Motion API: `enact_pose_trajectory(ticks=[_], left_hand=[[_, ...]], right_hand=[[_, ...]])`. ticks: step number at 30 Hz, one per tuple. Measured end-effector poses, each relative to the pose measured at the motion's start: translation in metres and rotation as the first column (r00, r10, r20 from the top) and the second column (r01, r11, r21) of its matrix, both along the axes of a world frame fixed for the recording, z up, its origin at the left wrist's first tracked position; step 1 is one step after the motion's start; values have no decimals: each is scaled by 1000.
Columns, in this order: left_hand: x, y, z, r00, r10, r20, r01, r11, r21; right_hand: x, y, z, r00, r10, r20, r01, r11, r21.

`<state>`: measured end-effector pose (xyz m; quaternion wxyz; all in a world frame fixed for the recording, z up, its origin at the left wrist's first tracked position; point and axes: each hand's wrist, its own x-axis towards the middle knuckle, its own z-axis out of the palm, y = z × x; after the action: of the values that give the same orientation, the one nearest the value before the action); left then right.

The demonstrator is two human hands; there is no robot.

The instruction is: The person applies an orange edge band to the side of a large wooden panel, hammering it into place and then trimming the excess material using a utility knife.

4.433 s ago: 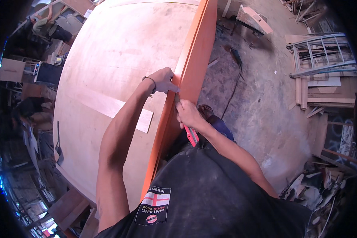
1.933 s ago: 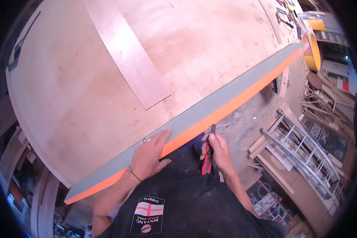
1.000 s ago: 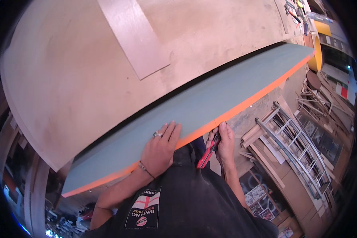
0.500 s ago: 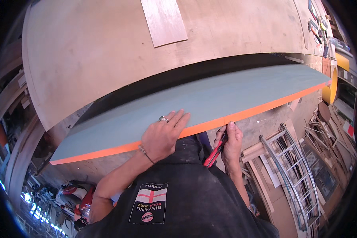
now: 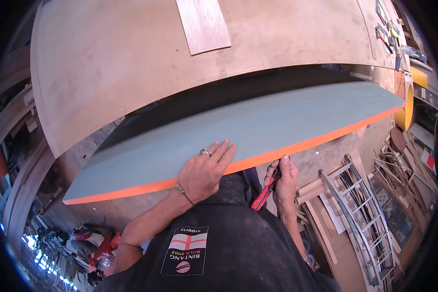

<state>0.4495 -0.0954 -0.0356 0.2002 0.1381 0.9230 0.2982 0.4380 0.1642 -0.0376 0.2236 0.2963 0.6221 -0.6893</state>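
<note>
A long grey-green panel (image 5: 258, 124) with an orange edge strip (image 5: 316, 141) crosses in front of me, its orange edge towards my body. My left hand (image 5: 207, 168) lies on the panel's top face with the fingers stretched out, a ring on one finger. At the near edge, right of centre, my right hand (image 5: 283, 182) holds a slim red-and-black utility knife (image 5: 263, 197), its red handle pointing back towards my shirt. The thumb tip of that hand rests at the orange strip, close to a thin dark line across it. The knife's blade cannot be made out.
Beyond the panel stands a large plywood worktop (image 5: 131, 58) with a loose wood strip (image 5: 205, 27) on it. Hand tools (image 5: 384, 39) lie at its far right. A metal ladder (image 5: 362, 219) and timber offcuts are at lower right; a red motorbike (image 5: 104, 248) is at lower left.
The panel and both hands appear slightly lower in the picture. My left hand stays flat on the panel, and my right hand keeps the knife at the orange edge.
</note>
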Motion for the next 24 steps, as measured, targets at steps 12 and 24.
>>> enact_pose_trajectory(ticks=[12,24], left_hand=[[-6,-4,5,1000,-12,24,11,1000,7],[-6,-5,2,1000,-6,12,5,1000,10]], right_hand=[[-4,-3,0,999,35,-13,-34,999,28],[-6,-1,-1,999,37,-7,-37,999,12]])
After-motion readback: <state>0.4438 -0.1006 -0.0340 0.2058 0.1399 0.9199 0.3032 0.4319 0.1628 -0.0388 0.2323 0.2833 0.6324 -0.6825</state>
